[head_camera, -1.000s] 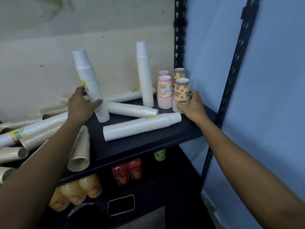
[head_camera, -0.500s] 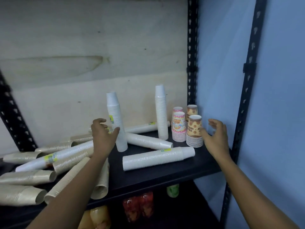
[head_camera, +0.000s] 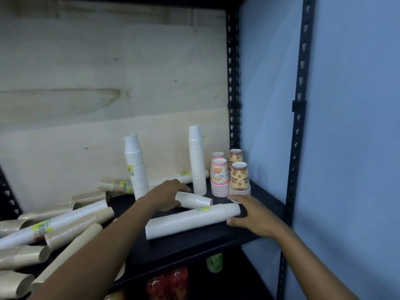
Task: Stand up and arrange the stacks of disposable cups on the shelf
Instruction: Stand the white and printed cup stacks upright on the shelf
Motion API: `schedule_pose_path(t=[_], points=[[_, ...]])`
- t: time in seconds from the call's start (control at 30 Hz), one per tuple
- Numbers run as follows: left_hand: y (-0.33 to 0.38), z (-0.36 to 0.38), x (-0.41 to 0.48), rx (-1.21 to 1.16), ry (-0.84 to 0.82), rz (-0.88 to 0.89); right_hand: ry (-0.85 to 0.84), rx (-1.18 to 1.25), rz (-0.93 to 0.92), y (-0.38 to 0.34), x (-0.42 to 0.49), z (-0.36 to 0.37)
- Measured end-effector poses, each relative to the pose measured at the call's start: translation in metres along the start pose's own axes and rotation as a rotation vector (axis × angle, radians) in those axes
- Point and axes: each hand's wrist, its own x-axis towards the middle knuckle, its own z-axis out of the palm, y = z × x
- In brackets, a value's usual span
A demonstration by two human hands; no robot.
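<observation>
Overall: dim, flat indoor light with a cool cast; the wall (head_camera: 357, 148) on the right reads blue-grey.
Source: out of view; the plywood back panel (head_camera: 108, 72) is the brightest surface.
Shadows: the space under the black shelf (head_camera: 194, 245) is nearly black; shade at the foot of the lying white cup stack (head_camera: 190, 219) is soft.
Glare: none hard, only a mild sheen on the white cups.
Blur: the left hand (head_camera: 166, 195) and right hand (head_camera: 253, 215) have soft fingertips.
Edges: wide-angle bend tilts the metal upright (head_camera: 296, 148); the beige cup stacks (head_camera: 17, 256) at lower left look smeared.
</observation>
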Motion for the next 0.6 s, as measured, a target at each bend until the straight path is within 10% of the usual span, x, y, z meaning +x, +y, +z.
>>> schedule_pose_path(t=[0.6], points=[[0.011, 0.009, 0.013, 0.075, 0.075, 0.026, -0.016, 0.378, -0.048, -0.004, 0.009, 0.005]])
